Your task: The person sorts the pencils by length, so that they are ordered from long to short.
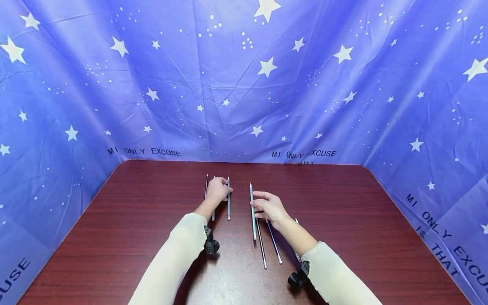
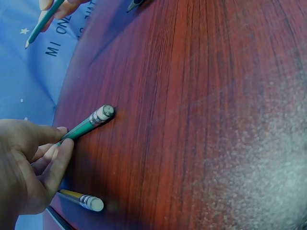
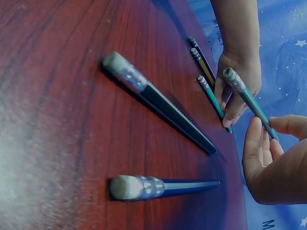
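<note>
My left hand [image 1: 218,189] pinches a green pencil [image 1: 228,207] between thumb and fingers. This pencil lies along the table, its eraser end toward me, as the left wrist view also shows. In my right hand [image 1: 271,208], a second green pencil [image 3: 249,103] is held between thumb and fingertips, raised off the table with its sharpened tip pointing away. Left of the first green pencil lie a yellow-and-dark pencil [image 2: 79,198], partly hidden by the left hand, and a dark pencil [image 1: 206,186]. Below the right hand lie a black pencil [image 1: 262,250] and a blue pencil [image 1: 275,248].
Another pencil [image 1: 297,221] lies partly hidden under the right forearm. The dark red wood-grain table [image 1: 133,237] has rounded far corners. A blue star-printed curtain [image 1: 228,63] stands behind and along both sides. Black wrist cameras [image 1: 211,241] hang below the sleeves.
</note>
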`<state>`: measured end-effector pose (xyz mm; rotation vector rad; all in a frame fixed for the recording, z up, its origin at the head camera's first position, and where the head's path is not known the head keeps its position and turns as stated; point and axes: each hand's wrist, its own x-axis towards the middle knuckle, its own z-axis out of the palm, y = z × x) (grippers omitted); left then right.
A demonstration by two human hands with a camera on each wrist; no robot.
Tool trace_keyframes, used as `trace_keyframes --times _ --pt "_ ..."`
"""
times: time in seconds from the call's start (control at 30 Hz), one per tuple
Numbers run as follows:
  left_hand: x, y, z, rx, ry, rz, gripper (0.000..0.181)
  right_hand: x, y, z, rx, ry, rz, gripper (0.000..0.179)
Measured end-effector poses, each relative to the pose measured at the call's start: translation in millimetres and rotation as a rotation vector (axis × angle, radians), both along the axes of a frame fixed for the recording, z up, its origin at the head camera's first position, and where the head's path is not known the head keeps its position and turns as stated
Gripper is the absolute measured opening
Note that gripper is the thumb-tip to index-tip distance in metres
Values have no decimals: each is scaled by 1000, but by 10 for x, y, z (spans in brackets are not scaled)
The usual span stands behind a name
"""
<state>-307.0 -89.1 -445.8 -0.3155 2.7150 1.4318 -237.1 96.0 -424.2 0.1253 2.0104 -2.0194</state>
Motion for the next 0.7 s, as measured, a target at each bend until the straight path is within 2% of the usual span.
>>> trace_keyframes --times 0.4,0.7 --pt "51 38 -45 -23 46 8 27 -88 28 -37 -8 -11 -32 44" --pt "73 23 -13 -20 46 15 26 -169 32 -24 15 -4 -38 44"
